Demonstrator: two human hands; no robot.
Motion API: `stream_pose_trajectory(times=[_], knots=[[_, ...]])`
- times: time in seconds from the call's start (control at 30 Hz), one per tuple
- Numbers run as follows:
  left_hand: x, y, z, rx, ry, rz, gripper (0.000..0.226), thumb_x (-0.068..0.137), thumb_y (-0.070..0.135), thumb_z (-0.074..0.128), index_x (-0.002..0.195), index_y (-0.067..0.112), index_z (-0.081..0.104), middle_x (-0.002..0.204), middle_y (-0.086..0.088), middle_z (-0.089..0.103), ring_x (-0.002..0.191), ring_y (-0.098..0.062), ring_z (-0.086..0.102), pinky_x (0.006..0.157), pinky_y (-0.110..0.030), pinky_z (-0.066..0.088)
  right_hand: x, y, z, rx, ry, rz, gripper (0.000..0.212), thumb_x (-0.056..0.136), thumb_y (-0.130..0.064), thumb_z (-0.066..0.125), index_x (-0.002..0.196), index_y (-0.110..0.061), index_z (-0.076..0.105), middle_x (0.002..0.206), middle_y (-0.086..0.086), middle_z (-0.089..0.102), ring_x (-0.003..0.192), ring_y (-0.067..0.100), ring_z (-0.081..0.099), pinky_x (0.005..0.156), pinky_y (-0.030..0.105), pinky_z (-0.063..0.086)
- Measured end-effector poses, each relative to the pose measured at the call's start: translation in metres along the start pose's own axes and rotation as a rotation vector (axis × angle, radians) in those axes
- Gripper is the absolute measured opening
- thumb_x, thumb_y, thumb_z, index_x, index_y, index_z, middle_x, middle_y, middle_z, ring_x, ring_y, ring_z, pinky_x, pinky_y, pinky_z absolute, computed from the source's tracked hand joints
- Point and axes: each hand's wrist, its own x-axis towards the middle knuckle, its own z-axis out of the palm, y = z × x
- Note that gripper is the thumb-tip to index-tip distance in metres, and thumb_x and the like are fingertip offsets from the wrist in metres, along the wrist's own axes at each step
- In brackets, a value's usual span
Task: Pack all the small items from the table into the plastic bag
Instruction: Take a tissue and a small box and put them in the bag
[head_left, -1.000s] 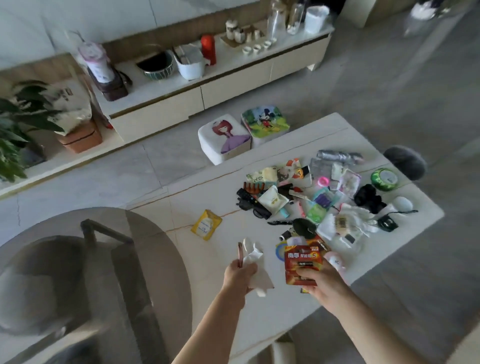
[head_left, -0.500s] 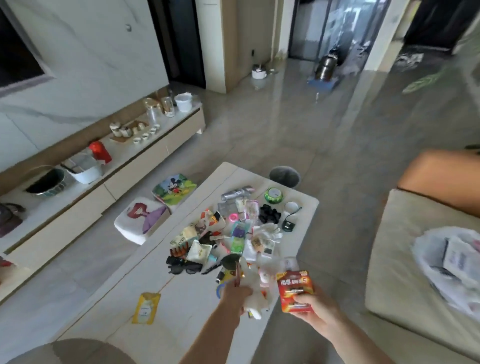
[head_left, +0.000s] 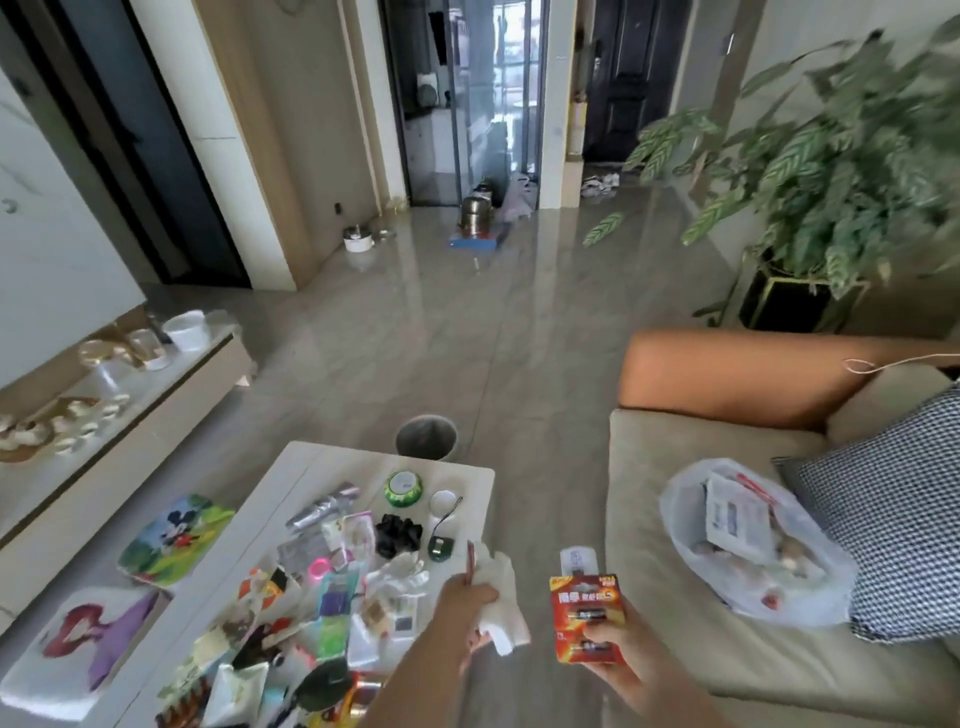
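Left hand (head_left: 467, 605) grips perhaps tissue (head_left: 501, 597); right hand (head_left: 613, 652) pinches battery pack (head_left: 587, 616); plastic bag (head_left: 748, 545) well right.

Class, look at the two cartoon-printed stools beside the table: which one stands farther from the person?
The Mickey Mouse stool, green-topped. It stands farther up the table's side than the white stool with the red-haired figure.

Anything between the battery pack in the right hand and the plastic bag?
Head view: only bare sofa seat between battery pack, right hand and plastic bag.
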Motion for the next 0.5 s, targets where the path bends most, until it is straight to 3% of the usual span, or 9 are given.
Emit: stream_pose_trajectory(times=[0.03,0.13,0.33,0.5], knots=[[0.006,0.004,0.014,0.008,-0.025,0.0,0.026,0.085,-0.009,0.052,0.111,-0.004,0.054,0.079,-0.016,0.057,0.065,-0.027,0.056,0.055,-0.027,0.044,0.002,-0.008,-0.008,0.003,0.031,-0.024,0.063,0.068,0.017,0.062,0.123,-0.012,0.051,0.11,0.023,0.061,0.097,0.037,0.062,0.075,0.044,0.054],[0.018,0.015,0.051,0.038,-0.09,-0.001,0.033,0.084,-0.008,0.055,0.117,-0.003,0.055,0.086,-0.016,0.062,0.068,-0.028,0.059,0.06,-0.029,0.049,0.004,-0.029,-0.028,0.05,0.056,-0.085,0.043,0.077,0.022,0.043,0.106,-0.006,0.057,0.074,0.015,0.067,0.06,0.024,0.066,0.049,0.03,0.054],[0.045,0.035,0.119,0.191,-0.234,-0.015,0.035,0.087,0.004,0.061,0.121,0.005,0.052,0.108,-0.016,0.062,0.09,-0.03,0.061,0.063,-0.03,0.05,0.014,-0.063,-0.063,0.18,0.156,-0.167,0.041,0.075,0.027,0.04,0.094,-0.004,0.058,0.076,0.021,0.064,0.068,0.035,0.06,0.049,0.035,0.056],[0.086,0.054,0.165,0.371,-0.315,-0.038,0.039,0.087,0.008,0.06,0.125,0.008,0.051,0.117,-0.016,0.062,0.096,-0.03,0.06,0.061,-0.029,0.047,0.035,-0.083,-0.087,0.297,0.255,-0.209,0.046,0.073,0.028,0.036,0.101,-0.003,0.057,0.077,0.02,0.066,0.069,0.035,0.062,0.051,0.036,0.056]])
